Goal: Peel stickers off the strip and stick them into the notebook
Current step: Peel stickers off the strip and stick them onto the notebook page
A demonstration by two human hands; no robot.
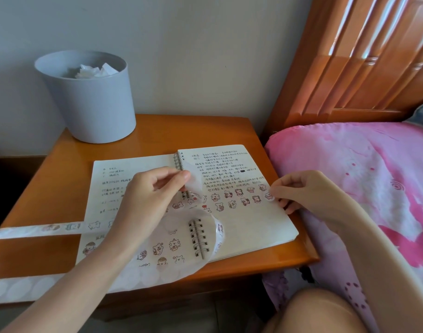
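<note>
Saw handwriting in Chinese characters on both pages of the open notebook (249,227), too small to read. Noted two rows of small cartoon-animal stickers (239,197) under the writing on the right page, and more at the foot of the left page. Pinched the translucent, glossy strip (193,182) between thumb and fingertips of the left hand (153,191), just beside the wire spiral (179,162). Saw it curl down in a loop over the binding and run off leftward across the worktop (157,131). Gripped one round-edged sticker (269,195) in the curled fingers of the right hand (306,191) at the right page's outer edge; could not tell whether it touched the paper. Worked on a glossy orange-brown wooden worktop with rounded corners. Had a grey-blue plastic bin (90,104) holding crumpled white paper (92,70) at its back left, against a pale wall (205,56). Had to the right a bed (349,188) in a pink printed cover, with a varnished slatted wooden headboard (361,56).
</note>
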